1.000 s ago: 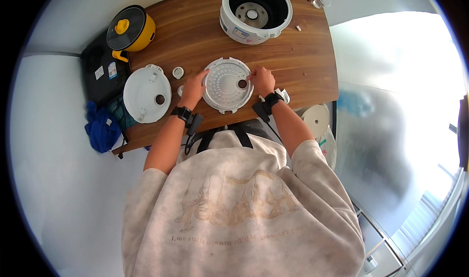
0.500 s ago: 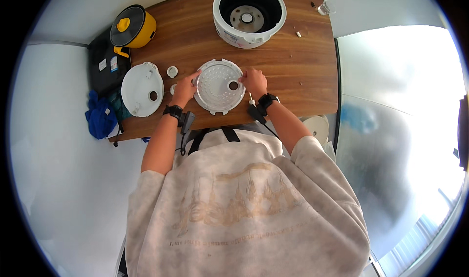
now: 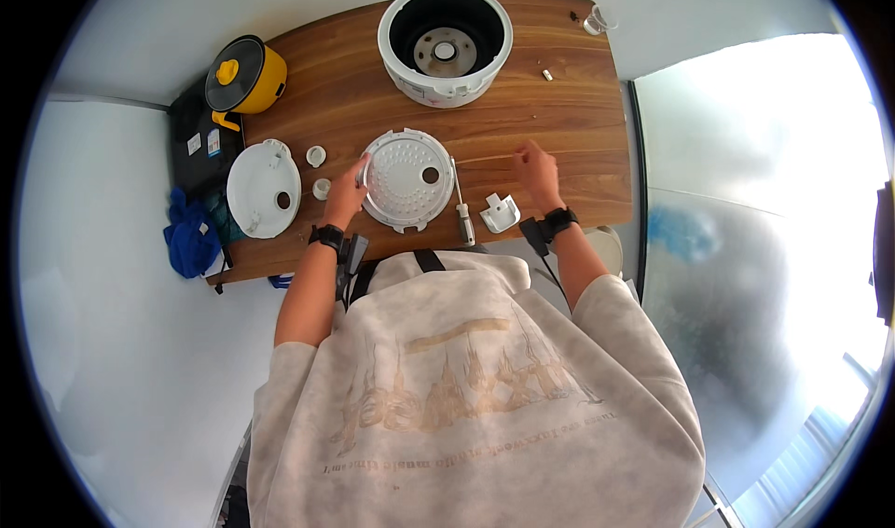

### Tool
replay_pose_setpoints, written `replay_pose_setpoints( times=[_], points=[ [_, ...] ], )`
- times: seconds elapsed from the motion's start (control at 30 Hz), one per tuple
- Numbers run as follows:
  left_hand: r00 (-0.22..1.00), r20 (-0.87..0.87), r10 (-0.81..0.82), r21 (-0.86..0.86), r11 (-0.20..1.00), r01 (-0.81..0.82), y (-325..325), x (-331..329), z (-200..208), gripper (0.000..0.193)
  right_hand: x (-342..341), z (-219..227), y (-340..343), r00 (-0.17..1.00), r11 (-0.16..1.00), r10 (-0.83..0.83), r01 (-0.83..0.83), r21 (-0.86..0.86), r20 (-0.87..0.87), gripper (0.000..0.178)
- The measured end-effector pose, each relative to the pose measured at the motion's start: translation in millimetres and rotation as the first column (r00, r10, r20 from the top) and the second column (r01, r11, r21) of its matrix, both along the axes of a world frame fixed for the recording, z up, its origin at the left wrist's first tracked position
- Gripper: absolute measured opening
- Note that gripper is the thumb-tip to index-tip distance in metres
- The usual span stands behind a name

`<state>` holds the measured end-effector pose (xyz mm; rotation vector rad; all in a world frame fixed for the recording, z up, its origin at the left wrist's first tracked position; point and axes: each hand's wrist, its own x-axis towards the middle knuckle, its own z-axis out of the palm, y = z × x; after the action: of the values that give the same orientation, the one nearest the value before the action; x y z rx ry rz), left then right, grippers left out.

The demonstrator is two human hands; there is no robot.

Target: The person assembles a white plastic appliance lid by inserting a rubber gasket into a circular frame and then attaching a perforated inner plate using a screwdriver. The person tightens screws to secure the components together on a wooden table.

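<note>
A round white perforated inner lid plate (image 3: pixel 399 192), with a dark round hole on its right side, lies in front of me. My left hand (image 3: pixel 348 198) is closed on its left rim. To the right of the plate, apart from it, my right hand (image 3: pixel 538 176) hovers over the table with curled fingers; whatever they hold, if anything, is hidden. Between that hand and the plate lie a screwdriver (image 3: pixel 465 224) with a grey-and-white handle and a small white plastic cover piece (image 3: pixel 501 213). Two small white round caps (image 3: pixel 316 156) sit left of the plate.
A white cooker body (image 3: pixel 446 90) with a dark inside stands at the back. On the left are a white lid shell (image 3: pixel 241 192), a yellow pot (image 3: pixel 269 82) and a blue cloth (image 3: pixel 191 239). A clear glass (image 3: pixel 597 23) stands at the table's far right corner.
My right hand has let go of the plate's right edge and moved right. The screwdriver and white cover piece are now uncovered. My left hand stays at the plate's rim. The view has shifted slightly.
</note>
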<state>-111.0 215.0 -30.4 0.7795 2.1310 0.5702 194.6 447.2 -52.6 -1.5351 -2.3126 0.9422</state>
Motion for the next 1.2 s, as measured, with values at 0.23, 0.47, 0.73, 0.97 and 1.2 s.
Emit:
replay_pose_setpoints(
  times=[0.23, 0.47, 0.73, 0.97, 1.2],
  points=[
    [0.999, -0.018, -0.039, 0.043, 0.998, 0.039, -3, -3, -7, 0.066, 78, -15, 24, 0.98, 0.973, -0.197, 0.19, 0.132, 0.042, 0.019],
    [0.995, -0.04, -0.096, 0.046, 0.994, 0.098, -9, -8, -5, 0.068, 72, -30, 22, 0.993, 0.975, -0.112, 0.1, 0.198, 0.05, 0.027],
    [0.987, 0.139, 0.079, 0.03, 0.996, -0.084, -48, -22, 4, 0.033, 59, -29, 9, 0.941, 0.948, -0.318, 0.312, 0.063, 0.114, 0.029],
    [0.921, 0.19, 0.341, -0.143, 0.937, -0.318, -139, -52, 16, 0.017, 25, -20, -6, 0.983, 0.983, -0.178, 0.18, 0.029, -0.036, 0.019],
    [0.799, 0.225, 0.557, -0.213, 0.828, -0.518, -210, -84, -7, 0.019, 17, -33, 1, 0.996, 0.991, -0.087, 0.089, 0.096, -0.031, 0.013]
  ],
)
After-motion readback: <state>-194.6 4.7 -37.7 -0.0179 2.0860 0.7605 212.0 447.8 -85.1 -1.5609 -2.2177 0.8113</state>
